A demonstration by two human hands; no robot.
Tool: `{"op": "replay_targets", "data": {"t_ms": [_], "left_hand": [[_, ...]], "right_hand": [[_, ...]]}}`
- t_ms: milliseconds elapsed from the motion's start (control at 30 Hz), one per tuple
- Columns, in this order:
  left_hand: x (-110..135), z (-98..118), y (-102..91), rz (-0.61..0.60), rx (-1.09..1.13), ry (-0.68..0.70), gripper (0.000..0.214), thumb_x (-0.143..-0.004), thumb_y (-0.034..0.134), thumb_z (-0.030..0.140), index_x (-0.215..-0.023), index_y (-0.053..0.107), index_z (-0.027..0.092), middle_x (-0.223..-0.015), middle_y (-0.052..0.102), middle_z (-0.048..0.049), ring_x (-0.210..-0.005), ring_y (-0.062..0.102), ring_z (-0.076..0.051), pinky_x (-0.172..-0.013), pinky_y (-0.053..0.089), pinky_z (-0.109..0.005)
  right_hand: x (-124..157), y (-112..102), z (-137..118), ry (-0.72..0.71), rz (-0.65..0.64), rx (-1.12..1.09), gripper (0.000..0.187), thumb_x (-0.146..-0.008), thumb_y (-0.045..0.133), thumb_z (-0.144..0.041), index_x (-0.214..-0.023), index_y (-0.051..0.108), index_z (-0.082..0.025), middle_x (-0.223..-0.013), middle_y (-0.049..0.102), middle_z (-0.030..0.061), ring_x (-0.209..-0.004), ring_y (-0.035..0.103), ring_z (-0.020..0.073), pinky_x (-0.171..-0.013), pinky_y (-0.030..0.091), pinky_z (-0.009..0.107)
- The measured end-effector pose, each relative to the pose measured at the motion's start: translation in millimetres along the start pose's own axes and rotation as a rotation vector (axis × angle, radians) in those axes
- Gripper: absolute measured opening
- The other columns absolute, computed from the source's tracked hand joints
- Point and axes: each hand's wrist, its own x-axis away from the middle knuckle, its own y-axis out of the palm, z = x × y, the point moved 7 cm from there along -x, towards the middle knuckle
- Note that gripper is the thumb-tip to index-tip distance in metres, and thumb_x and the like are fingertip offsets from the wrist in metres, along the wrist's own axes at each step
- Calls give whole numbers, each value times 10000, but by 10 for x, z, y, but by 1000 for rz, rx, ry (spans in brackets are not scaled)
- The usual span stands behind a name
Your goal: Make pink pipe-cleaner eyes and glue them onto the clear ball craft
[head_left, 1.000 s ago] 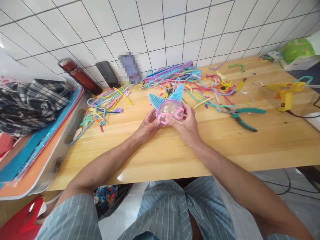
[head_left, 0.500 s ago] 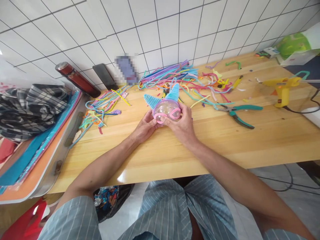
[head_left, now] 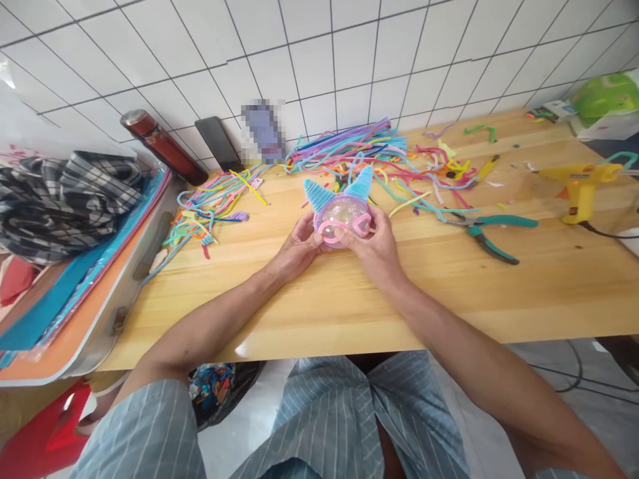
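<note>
A clear plastic ball (head_left: 341, 214) with two blue pipe-cleaner ears, a purple band and pink loops sits between both my hands just above the wooden table (head_left: 449, 293). My left hand (head_left: 298, 247) grips its left side with curled fingers. My right hand (head_left: 378, 245) grips its right side, thumb on the pink loop. A heap of coloured pipe cleaners (head_left: 359, 153) lies behind the ball.
Teal pliers (head_left: 486, 233) lie right of my hands and a yellow glue gun (head_left: 579, 186) stands farther right. A second pile of pipe cleaners (head_left: 210, 209) lies left. A red bottle (head_left: 162, 146), a dark phone (head_left: 217, 143) and plaid cloth (head_left: 64, 199) are at the left.
The ball has turned slightly in my hands, so the ears stand more upright. Both hands keep their grip; the view has shifted a little.
</note>
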Motion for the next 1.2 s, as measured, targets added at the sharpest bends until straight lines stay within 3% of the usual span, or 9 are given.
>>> {"op": "replay_targets", "data": {"t_ms": [167, 300, 467, 600, 833, 933, 1033, 1200], "left_hand": [[-1, -18, 11, 5, -32, 0, 800, -745, 1068, 563, -1428, 714, 344, -1442, 730, -38, -1146, 736, -213, -946, 638, -343], [-12, -47, 44, -32, -42, -5, 773, -763, 1050, 594, -1413, 750, 302, -1351, 772, -66, -1093, 747, -228, -936, 617, -350], [-29, -59, 41, -23, -23, 67, 781, -780, 1037, 603, -1452, 737, 340, -1554, 735, -77, -1424, 697, -345, -1169, 587, -475], [-23, -11, 58, 2, -91, 152, 762, -827, 1006, 593, -1483, 730, 320, -1623, 708, -85, -1582, 593, -383, -1276, 525, -504], [148, 98, 151, 156, -194, 305, 832, -878, 940, 640, -1577, 666, 283, -1631, 653, -140, -1419, 662, -397, -1140, 591, -494], [232, 118, 178, 207, -169, 353, 852, -872, 956, 603, -1602, 648, 291, -1653, 622, -145, -1445, 630, -413, -1125, 589, -489], [251, 145, 195, 192, -142, 377, 836, -895, 946, 564, -1616, 637, 273, -1648, 629, -148, -1478, 608, -415, -1157, 571, -485], [176, 144, 198, 87, -114, 311, 847, -894, 946, 593, -1616, 634, 278, -1615, 682, -147, -1408, 685, -391, -1068, 609, -441]], "right_hand": [[-48, -16, 60, 36, -43, -95, 895, -700, 994, -752, -1397, 694, -278, -1424, 739, 119, -1305, 703, 339, -1172, 599, 580], [-75, -21, 61, 91, -74, -161, 928, -649, 1017, -747, -1375, 703, -263, -1390, 784, 117, -1278, 741, 345, -1163, 606, 564], [-89, -11, 62, 111, -116, -204, 779, -684, 1008, -734, -1263, 750, -281, -1331, 837, 80, -1278, 763, 336, -1199, 590, 551], [-75, 8, 51, 151, -161, -282, 712, -666, 1035, -728, -1163, 776, -289, -1266, 864, 51, -1253, 789, 315, -1250, 567, 550], [-31, 81, -43, 122, -300, -247, 612, -736, 941, -822, -1054, 798, -318, -1212, 877, 61, -1212, 809, 350, -1191, 627, 619], [-7, 114, -56, 108, -349, -240, 563, -788, 892, -832, -1017, 792, -327, -1226, 870, 54, -1241, 799, 352, -1214, 612, 631], [3, 128, -50, 110, -365, -229, 549, -804, 873, -836, -1023, 799, -338, -1235, 864, 46, -1264, 789, 357, -1228, 600, 643], [-10, 94, -72, 97, -307, -236, 548, -765, 913, -822, -994, 807, -335, -1191, 868, 43, -1220, 797, 349, -1210, 611, 631]]}}
